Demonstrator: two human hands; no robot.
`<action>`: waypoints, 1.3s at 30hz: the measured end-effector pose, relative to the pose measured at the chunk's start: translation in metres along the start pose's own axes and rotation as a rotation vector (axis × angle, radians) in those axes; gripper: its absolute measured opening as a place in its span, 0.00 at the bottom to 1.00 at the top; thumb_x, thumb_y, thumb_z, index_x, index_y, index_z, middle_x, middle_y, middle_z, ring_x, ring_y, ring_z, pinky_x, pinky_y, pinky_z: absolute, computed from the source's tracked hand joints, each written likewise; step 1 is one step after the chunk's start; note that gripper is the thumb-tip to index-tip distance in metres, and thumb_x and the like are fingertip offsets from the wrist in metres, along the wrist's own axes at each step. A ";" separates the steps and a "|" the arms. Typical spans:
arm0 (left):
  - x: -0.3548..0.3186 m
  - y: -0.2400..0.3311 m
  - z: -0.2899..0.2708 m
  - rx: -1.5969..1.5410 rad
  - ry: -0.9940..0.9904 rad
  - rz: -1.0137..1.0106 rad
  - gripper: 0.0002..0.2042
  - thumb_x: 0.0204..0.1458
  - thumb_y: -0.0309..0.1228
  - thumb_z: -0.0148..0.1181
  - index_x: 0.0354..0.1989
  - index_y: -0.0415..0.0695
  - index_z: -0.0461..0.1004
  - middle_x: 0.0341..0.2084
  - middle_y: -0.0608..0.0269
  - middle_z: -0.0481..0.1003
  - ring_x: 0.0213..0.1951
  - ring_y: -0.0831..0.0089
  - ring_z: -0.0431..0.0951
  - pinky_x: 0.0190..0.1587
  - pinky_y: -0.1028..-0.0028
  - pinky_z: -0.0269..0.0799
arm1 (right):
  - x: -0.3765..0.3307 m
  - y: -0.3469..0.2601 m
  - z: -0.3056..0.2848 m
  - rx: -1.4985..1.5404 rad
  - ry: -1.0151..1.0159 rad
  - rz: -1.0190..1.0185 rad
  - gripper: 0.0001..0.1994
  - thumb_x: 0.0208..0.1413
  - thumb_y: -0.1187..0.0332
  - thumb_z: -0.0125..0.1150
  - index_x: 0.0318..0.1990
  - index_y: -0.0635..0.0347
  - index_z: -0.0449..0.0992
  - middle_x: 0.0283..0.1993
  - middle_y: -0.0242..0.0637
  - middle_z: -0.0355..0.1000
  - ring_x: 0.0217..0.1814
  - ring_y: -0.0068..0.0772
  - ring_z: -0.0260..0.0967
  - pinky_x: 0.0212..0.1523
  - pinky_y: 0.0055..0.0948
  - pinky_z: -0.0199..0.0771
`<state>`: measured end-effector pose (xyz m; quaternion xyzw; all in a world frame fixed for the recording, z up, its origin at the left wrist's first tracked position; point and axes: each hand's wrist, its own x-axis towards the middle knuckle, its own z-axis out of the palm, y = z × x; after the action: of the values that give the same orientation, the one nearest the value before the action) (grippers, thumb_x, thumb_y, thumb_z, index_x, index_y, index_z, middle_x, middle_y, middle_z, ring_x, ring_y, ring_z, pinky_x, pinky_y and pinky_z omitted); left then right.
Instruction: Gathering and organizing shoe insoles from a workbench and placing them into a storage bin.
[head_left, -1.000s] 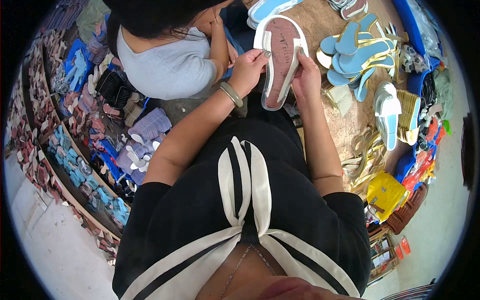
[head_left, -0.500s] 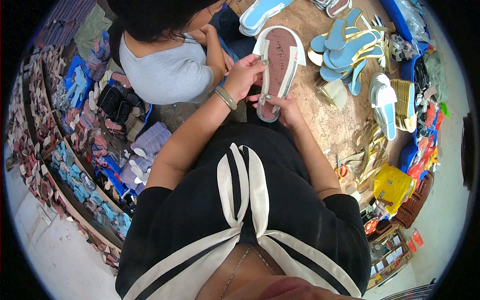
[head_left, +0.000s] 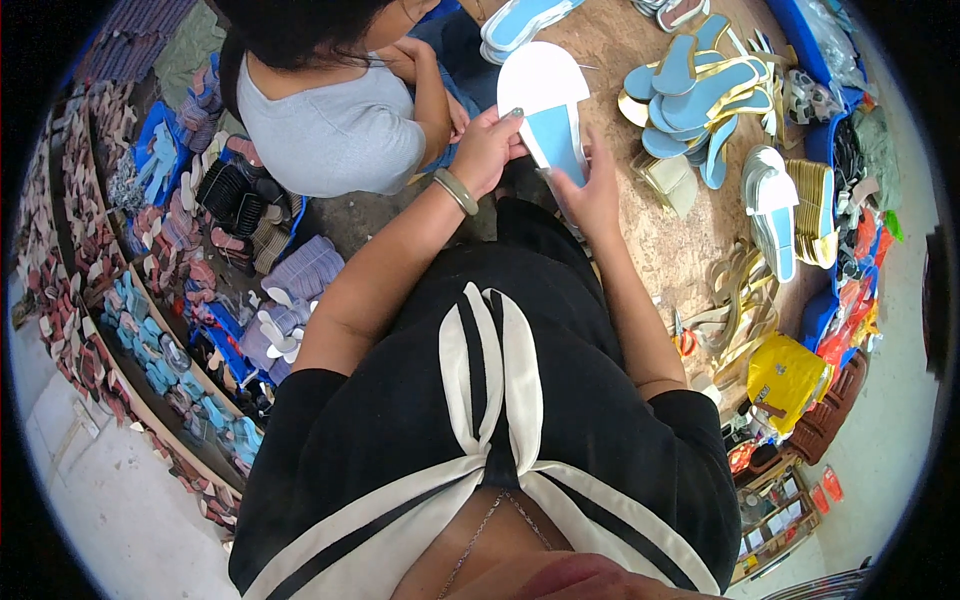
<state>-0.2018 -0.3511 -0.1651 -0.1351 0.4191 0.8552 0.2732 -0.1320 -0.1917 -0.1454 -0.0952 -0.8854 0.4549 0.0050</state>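
Positions are read from the view's centre. A white-and-blue slipper lies between twelve and one o'clock. The left hand pinches its nine-o'clock edge, thumb uppermost; the grip of the right hand clasps its lower end. On the bench, blue-and-gold slippers lie toward half past one, orange-handled scissors just past three.

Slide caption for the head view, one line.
Left hand and right hand hold a white-and-blue slipper near piled gold-trimmed blue soles.
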 end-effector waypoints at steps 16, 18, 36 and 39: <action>0.016 -0.001 -0.010 -0.222 -0.126 -0.221 0.20 0.62 0.41 0.38 0.54 0.40 0.62 0.49 0.58 0.69 0.49 0.66 0.72 0.51 0.65 0.68 | 0.095 0.053 0.021 1.162 -0.111 0.581 0.20 0.60 0.60 0.48 0.47 0.71 0.69 0.44 0.46 0.72 0.44 0.35 0.70 0.46 0.30 0.71; 0.020 0.003 -0.014 -0.238 -0.108 -0.203 0.20 0.62 0.41 0.38 0.54 0.40 0.62 0.50 0.58 0.69 0.49 0.65 0.72 0.51 0.65 0.68 | 0.088 0.047 0.015 1.283 -0.253 0.585 0.23 0.61 0.56 0.43 0.52 0.70 0.65 0.49 0.48 0.68 0.48 0.37 0.69 0.47 0.33 0.71; -0.015 0.013 -0.043 0.212 0.001 -0.278 0.29 0.60 0.44 0.42 0.66 0.45 0.44 0.60 0.54 0.59 0.57 0.66 0.65 0.52 0.71 0.66 | 0.280 0.098 -0.068 0.008 0.479 0.131 0.37 0.46 0.64 0.60 0.64 0.46 0.49 0.56 0.51 0.61 0.54 0.49 0.64 0.46 0.45 0.68; -0.036 0.007 -0.078 0.183 0.020 -0.314 0.27 0.60 0.42 0.43 0.65 0.47 0.46 0.59 0.54 0.59 0.54 0.66 0.67 0.52 0.70 0.66 | 0.302 0.061 -0.055 -0.537 0.215 0.229 0.40 0.43 0.58 0.64 0.64 0.45 0.50 0.67 0.50 0.46 0.66 0.56 0.48 0.56 0.56 0.58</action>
<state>-0.1769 -0.4291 -0.1916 -0.1819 0.4716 0.7589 0.4106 -0.4135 -0.0607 -0.1865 -0.2399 -0.9518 0.1898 0.0220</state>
